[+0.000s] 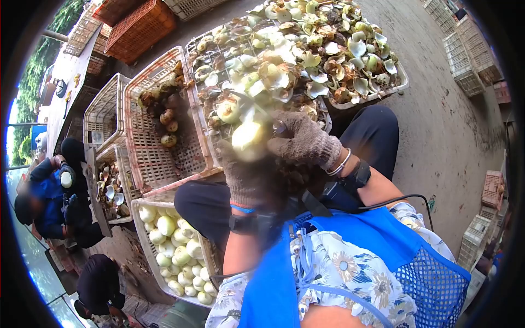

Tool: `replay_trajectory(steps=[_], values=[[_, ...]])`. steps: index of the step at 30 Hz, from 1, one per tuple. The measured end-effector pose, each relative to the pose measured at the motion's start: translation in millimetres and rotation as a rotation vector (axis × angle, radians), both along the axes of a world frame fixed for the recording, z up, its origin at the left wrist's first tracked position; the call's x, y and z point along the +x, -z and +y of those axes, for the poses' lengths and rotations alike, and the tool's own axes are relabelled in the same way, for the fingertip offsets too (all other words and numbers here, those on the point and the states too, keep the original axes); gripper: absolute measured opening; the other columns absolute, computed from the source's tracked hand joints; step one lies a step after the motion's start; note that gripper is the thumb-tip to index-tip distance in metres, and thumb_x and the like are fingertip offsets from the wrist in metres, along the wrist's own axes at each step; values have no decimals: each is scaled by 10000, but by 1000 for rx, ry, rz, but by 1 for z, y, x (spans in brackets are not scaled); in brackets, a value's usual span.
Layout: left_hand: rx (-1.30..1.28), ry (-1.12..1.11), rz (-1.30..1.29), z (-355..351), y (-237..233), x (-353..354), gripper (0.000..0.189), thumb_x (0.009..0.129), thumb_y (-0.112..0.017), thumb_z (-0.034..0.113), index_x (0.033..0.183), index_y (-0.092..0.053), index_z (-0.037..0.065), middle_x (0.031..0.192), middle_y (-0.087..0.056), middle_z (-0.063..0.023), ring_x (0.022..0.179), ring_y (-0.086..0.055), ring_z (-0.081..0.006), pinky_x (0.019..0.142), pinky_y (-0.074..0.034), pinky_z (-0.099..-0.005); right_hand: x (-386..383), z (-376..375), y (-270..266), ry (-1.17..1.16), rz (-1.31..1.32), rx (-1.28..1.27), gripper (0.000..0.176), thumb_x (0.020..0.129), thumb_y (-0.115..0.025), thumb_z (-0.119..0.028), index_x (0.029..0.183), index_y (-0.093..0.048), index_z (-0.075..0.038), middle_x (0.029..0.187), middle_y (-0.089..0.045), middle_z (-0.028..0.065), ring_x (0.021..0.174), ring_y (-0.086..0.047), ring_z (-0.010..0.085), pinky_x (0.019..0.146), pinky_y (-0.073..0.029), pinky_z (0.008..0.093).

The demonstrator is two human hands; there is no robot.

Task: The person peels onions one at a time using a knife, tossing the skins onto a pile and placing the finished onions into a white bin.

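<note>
My left hand [243, 177], in a brown knit glove, is closed around a pale peeled onion [248, 141] held up over the crates. My right hand [309, 141], gloved alike, grips the dark handle of a small knife [279, 129]. Its blurred blade points up and left, just above the onion. Behind both hands lies a wide heap of onion skins [328, 60] on crates. To the left, a reddish-white crate [143, 147] holds several unpeeled brown onions [168, 117]. Near my left knee, peeled onions [178, 246] fill a white crate [143, 235].
Farther left, another crate [127, 186] contains skins. A co-worker in blue [49, 180] sits there holding a pale onion, and a second person in dark clothes [98, 284] bends below. Orange crates [139, 33] stand at the back left, stacked crates [465, 54] at the right.
</note>
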State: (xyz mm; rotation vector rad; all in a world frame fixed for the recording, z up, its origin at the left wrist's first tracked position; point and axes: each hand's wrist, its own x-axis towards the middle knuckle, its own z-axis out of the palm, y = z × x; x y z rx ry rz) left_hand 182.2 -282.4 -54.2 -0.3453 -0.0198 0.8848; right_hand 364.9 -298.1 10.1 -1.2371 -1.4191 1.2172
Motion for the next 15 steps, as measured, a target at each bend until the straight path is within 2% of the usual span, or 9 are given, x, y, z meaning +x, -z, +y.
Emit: replay_trajectory(steps=[1, 3, 5, 6, 7, 9, 11, 13, 15], values=[[-149, 27, -89, 0, 7, -2, 601, 933, -441, 544, 1350, -439, 112, 1310, -519, -88, 1175, -520, -262, 1052, -378, -444, 1, -2, 4, 26, -40, -23, 479, 781, -675, -151, 1233, -571, -30, 1085, -652, 158, 995, -616, 203, 888, -480, 331], [-42, 46, -14, -9, 20, -6, 586, 946, -477, 483, 1393, -384, 116, 1337, -496, -94, 1203, -502, -263, 1070, -360, -438, -1, -5, 12, 58, -88, 9, 470, 788, -666, -178, 1225, -571, -30, 1081, -646, 184, 980, -629, 264, 890, -483, 346], [544, -9, 883, -10, -31, 13, 620, 927, -554, 425, 1418, -338, 112, 1359, -471, -102, 1201, -504, -261, 1036, -399, -460, -1, -5, 12, 65, -45, -80, 396, 781, -658, -193, 1126, -595, -11, 979, -644, 200, 896, -626, 328, 817, -499, 386], [533, 5, 1045, -10, -51, 15, 627, 900, -615, 392, 1391, -360, 98, 1319, -488, -114, 1193, -507, -268, 970, -464, -447, 0, -3, 13, 66, -44, -79, 396, 781, -658, -193, 1126, -595, -11, 979, -644, 200, 896, -626, 328, 817, -499, 386], [534, 6, 1046, -11, -66, 20, 627, 900, -615, 392, 1391, -360, 98, 1319, -488, -114, 1193, -507, -268, 970, -464, -447, 1, 0, 16, 53, -118, -73, 356, 775, -657, -201, 1063, -592, -1, 945, -631, 206, 873, -612, 345, 788, -491, 401], [434, -20, 1109, -12, -81, 30, 503, 871, -659, 329, 1283, -422, 165, 1055, -591, -73, 851, -608, -168, 655, -536, -300, 0, 1, 19, 43, -192, -68, 323, 769, -656, -208, 999, -588, 8, 911, -618, 211, 850, -599, 361, 759, -483, 417], [421, -27, 1166, -10, -80, 32, 459, 884, -635, 281, 1274, -428, 155, 1032, -594, -67, 831, -605, -158, 635, -527, -288, -2, 0, 21, 93, -246, -64, 297, 725, -662, -188, 922, -564, 11, 881, -597, 223, 833, -581, 369, 728, -464, 427], [405, -34, 1221, -10, -74, 31, 417, 896, -611, 233, 1264, -435, 145, 1009, -597, -60, 811, -601, -148, 614, -518, -276, -4, -1, 19, 95, -224, -122, 323, 709, -662, -181, 953, -574, 12, 904, -602, 228, 857, -582, 372, 756, -469, 421], [481, -16, 1269, -7, -57, 25, 449, 882, -595, 197, 1292, -451, 83, 1171, -558, -116, 1069, -579, -265, 808, -561, -414, -5, -1, 21, 97, -205, -178, 354, 693, -662, -175, 983, -583, 13, 928, -607, 233, 880, -582, 376, 783, -474, 416]])
